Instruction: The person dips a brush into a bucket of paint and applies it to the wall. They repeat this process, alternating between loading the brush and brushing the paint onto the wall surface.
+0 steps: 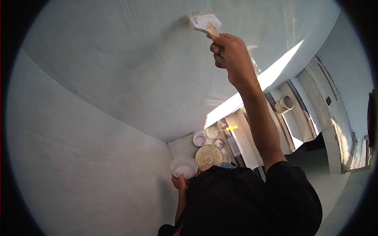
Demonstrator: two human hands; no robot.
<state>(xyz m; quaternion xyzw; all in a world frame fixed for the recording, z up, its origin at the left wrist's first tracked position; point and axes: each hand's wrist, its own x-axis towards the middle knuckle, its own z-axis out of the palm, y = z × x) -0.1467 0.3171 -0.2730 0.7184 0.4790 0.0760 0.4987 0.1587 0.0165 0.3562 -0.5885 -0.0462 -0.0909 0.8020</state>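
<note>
My right hand [232, 51] is raised at the top of the view, fingers wrapped round the handle of a paintbrush [205, 23]. White paint coats the brush, and its bristles meet the pale wall [130, 59], where a shadow falls beside them. Low down near my body, my left hand [179, 182] grips the rim of a paint bucket [184, 166] with whitish paint inside. The fingers inside the rim are partly hidden.
Below on the floor stand a large round lid [208, 157], a small bucket of pale paint [200, 139] and other containers. Stairs [246, 135] run up to the right, with a paint-spattered bucket [284, 104] on one step. A second wall [90, 157] rises at left.
</note>
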